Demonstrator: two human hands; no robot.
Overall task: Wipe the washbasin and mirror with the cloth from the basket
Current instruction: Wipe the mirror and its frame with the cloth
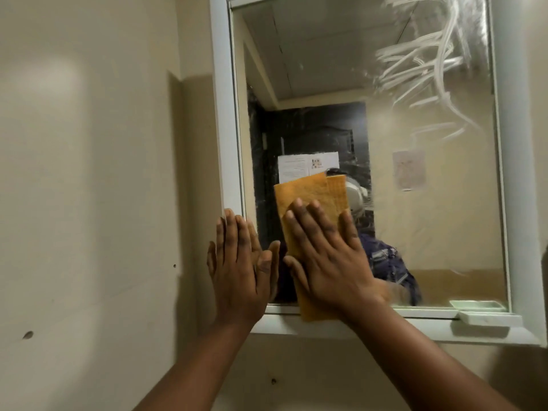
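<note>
A right hand, fingers spread wide and flat, presses the folded orange cloth against the mirror at its 7 o'clock corner, apparently mid-wipe. The left hand, fingers straight and holding nothing, leans on the white frame, likely for balance. Soapy streaks remain at 1 o'clock.

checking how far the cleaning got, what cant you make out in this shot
- Washbasin and basket: below the head view's bottom edge, so their state is unknown.
- Mirror top: cut off by the upper edge.
- Glass under the cloth: hidden by the cloth and the right hand.
- Mirror's lower left corner: covered by the left hand.
- Reflected paper notices: print too small to read.
</note>
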